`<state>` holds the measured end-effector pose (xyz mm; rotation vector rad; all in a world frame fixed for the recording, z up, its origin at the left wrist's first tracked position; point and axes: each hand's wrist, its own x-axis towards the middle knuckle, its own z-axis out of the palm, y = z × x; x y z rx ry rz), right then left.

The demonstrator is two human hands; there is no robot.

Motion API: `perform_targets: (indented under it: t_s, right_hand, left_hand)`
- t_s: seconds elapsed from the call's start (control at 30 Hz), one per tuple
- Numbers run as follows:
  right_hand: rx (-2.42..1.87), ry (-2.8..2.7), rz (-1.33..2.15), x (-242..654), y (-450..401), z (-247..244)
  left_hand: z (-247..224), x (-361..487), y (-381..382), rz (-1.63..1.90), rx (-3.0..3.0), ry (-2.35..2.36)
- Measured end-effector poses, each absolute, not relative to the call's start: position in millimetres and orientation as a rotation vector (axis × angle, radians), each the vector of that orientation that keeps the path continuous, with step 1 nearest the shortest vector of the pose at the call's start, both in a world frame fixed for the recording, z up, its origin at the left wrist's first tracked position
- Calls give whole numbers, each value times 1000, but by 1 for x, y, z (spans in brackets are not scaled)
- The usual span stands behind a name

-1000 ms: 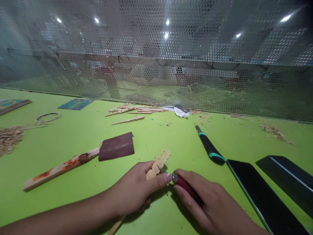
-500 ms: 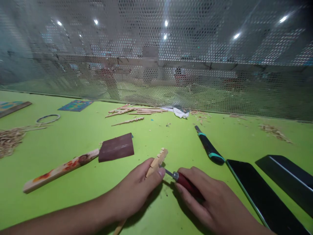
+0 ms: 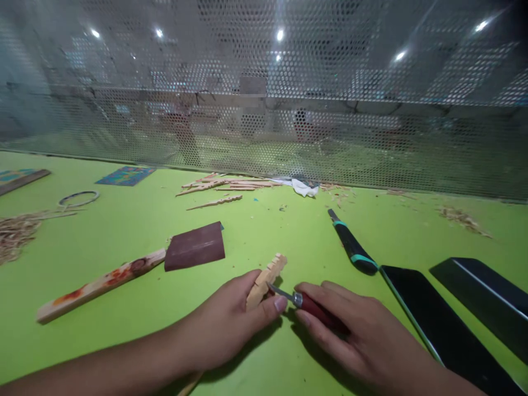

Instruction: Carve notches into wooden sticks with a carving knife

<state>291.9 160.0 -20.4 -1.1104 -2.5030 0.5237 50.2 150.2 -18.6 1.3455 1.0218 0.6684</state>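
Observation:
My left hand (image 3: 235, 319) is closed around a notched, pale wooden stick (image 3: 270, 275), whose carved end points up and away. The stick's thin tail shows below my wrist. In my right hand (image 3: 350, 330) is a carving knife (image 3: 315, 309) with a dark red handle and a metal ferrule. Its narrow blade meets the side of the stick close to my left thumb. Left of my hands, brown sandpaper (image 3: 194, 246) lies at the end of a stained wooden strip (image 3: 103, 283).
Several carved sticks (image 3: 231, 186) and a white tissue (image 3: 304, 188) lie near the perforated screen (image 3: 264, 121). On the right are a black-and-teal knife (image 3: 352, 245), a phone (image 3: 445, 324) and a dark angular object (image 3: 487, 291). Shavings (image 3: 16, 236) are heaped at left, near a ring (image 3: 79, 198).
The stick and my left hand have shifted slightly right, and my left thumb has moved a little lower. The blade now shows more of its length against the wood.

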Motion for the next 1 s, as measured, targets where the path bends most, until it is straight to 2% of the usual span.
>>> perform_targets:
  t_s: [0.13, 0.23, 0.57, 1.0]
  right_hand:
    - [-1145, -2433, 741, 293, 160, -20]
    - [-1104, -2418, 773, 291, 158, -18]
    - [-1142, -2462, 704, 288, 153, -18]
    - [-1094, -2455, 360, 285, 143, -27]
  left_hand:
    - [-14, 49, 153, 597, 1332, 999]
    - [-10, 50, 154, 579, 1328, 930]
    - [-9, 52, 152, 537, 1242, 895]
    - [-8, 52, 152, 460, 1084, 950]
